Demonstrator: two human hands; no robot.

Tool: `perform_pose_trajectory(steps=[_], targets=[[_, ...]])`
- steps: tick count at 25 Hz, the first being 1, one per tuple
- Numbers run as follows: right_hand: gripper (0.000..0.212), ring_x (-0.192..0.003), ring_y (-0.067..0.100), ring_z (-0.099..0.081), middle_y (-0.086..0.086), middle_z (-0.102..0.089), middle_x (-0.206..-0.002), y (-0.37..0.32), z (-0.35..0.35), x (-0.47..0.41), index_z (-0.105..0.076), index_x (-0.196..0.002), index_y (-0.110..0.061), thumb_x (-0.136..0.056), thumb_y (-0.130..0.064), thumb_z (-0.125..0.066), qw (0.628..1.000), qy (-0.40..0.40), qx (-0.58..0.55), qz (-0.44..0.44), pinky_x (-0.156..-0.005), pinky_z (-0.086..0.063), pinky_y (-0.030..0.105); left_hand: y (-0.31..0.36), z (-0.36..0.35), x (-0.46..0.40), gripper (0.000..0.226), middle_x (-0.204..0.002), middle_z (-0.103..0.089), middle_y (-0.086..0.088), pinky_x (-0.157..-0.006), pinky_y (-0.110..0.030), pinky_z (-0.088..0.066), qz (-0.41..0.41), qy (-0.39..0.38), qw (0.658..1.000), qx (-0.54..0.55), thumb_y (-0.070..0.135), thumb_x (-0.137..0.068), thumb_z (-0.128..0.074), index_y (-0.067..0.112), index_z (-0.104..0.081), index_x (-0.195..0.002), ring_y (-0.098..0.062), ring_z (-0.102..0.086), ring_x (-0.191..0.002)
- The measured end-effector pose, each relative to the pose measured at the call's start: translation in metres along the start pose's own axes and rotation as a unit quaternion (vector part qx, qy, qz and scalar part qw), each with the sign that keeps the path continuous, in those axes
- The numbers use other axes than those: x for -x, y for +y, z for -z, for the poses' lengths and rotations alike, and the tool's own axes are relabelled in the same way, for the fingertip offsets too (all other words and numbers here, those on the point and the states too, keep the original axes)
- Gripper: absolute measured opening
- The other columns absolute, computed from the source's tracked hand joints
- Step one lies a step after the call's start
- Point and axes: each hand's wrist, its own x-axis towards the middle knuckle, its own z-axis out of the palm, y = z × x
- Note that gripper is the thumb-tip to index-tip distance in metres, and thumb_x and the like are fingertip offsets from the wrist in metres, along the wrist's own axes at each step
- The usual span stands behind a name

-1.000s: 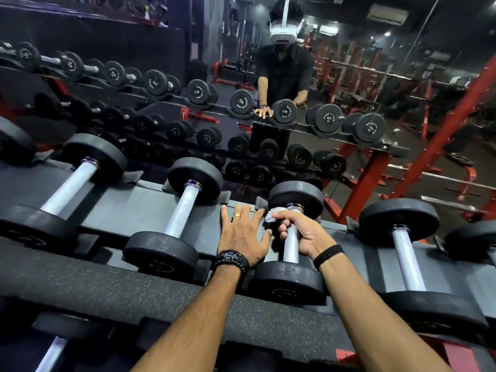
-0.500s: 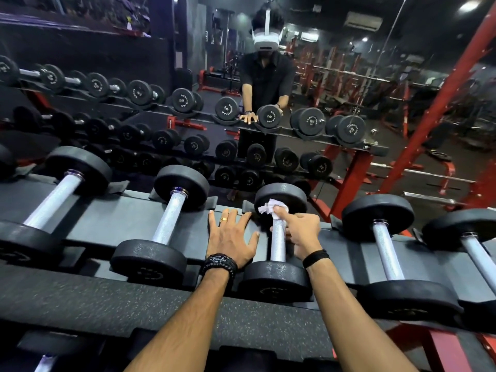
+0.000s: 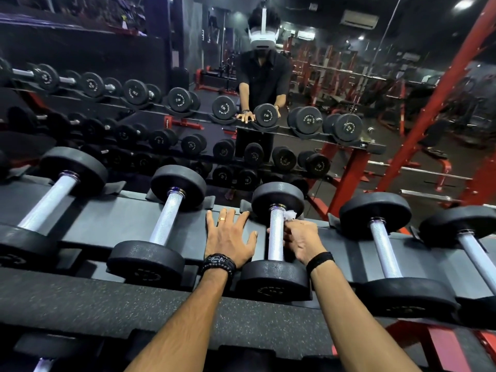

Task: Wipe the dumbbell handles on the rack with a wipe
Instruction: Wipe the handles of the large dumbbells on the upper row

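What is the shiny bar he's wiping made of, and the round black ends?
The handle looks like bare metal, probably steel: silvery, with a fine grippy texture. The dumbbell heads look rubber-coated: matte black, faintly pebbled, no shine. The wipe looks like thin white tissue or cloth, crumpled.

Rack (image 3: 118, 224), grey tray: five dumbbells (image 3: 158, 232) visible (possibly more off-frame); left hand (image 3: 228, 237) flat, third dumbbell (image 3: 276, 237) beside its fingers.
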Motion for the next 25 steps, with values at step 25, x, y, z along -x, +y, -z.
perform_pose_trajectory(steps=[25], targets=[[0.030,-0.086,0.032,-0.068,0.022,-0.069,-0.108,-0.015,0.004,0.018,-0.058,-0.114,0.001,-0.094,-0.018,-0.046,0.986,-0.106,-0.102,-0.077,-0.076,-0.054,0.039,0.000,-0.002,0.000,0.066,-0.149,-0.045,-0.008,-0.120,-0.058,-0.001,0.000,-0.009,1.000,0.002,0.060,-0.088,-0.034,0.030,-0.042,-0.147,-0.024,-0.033,-0.143]])
